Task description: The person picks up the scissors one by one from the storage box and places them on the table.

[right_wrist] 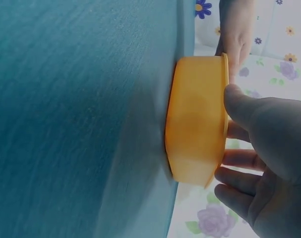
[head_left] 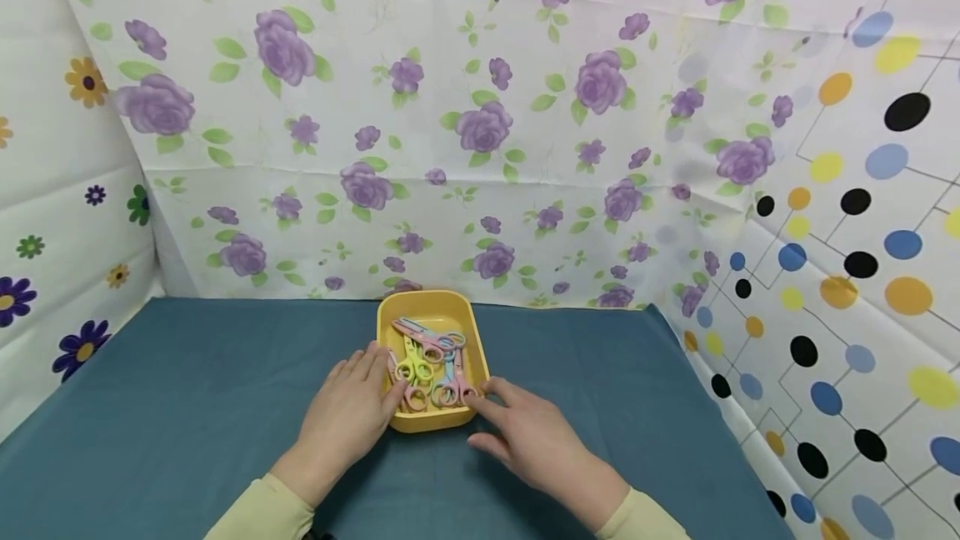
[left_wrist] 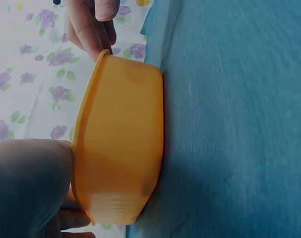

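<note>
A yellow plastic basket (head_left: 432, 422) stands on the blue cloth, with several small children's scissors (head_left: 415, 361) in pink, yellow-green and light blue lying in it. My left hand (head_left: 350, 407) lies along the basket's left side, fingers nearly straight at the rim and thumb by the near left corner. At the near right corner is my right hand (head_left: 536, 440), one finger reaching over the rim beside a pink scissors handle, its thumb spread apart. Both side views show the basket's outer wall (left_wrist: 120, 134), with its base down on the cloth.
Blue cloth (head_left: 600, 382) covers the table around the basket. Behind it hangs a white curtain with purple flowers (head_left: 483, 127). A dotted sheet (head_left: 847, 290) closes the right side, and a sheet with coloured flowers (head_left: 67, 215) the left.
</note>
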The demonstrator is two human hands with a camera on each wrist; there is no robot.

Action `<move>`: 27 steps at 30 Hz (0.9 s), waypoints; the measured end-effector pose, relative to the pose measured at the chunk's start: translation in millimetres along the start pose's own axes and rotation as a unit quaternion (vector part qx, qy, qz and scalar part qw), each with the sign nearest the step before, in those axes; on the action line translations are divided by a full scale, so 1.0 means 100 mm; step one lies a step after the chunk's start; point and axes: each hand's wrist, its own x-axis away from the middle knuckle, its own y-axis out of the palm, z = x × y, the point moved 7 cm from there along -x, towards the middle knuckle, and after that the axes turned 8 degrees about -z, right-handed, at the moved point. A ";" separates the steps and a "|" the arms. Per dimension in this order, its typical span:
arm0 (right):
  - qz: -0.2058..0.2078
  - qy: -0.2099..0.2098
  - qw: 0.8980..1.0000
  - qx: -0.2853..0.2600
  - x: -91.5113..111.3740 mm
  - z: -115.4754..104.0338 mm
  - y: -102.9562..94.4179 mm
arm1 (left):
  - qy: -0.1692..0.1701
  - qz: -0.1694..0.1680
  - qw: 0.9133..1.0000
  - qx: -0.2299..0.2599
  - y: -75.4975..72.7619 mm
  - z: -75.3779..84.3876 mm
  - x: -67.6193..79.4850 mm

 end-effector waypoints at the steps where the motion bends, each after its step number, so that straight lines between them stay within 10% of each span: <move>1: 0.000 0.002 1.000 -0.001 0.01 0.01 0.00 | 0.003 0.002 1.000 -0.002 0.00 0.01 -0.01; 27: 0.004 0.008 1.000 0.006 0.19 0.03 0.01 | 0.037 0.013 0.999 -0.002 0.04 0.16 -0.01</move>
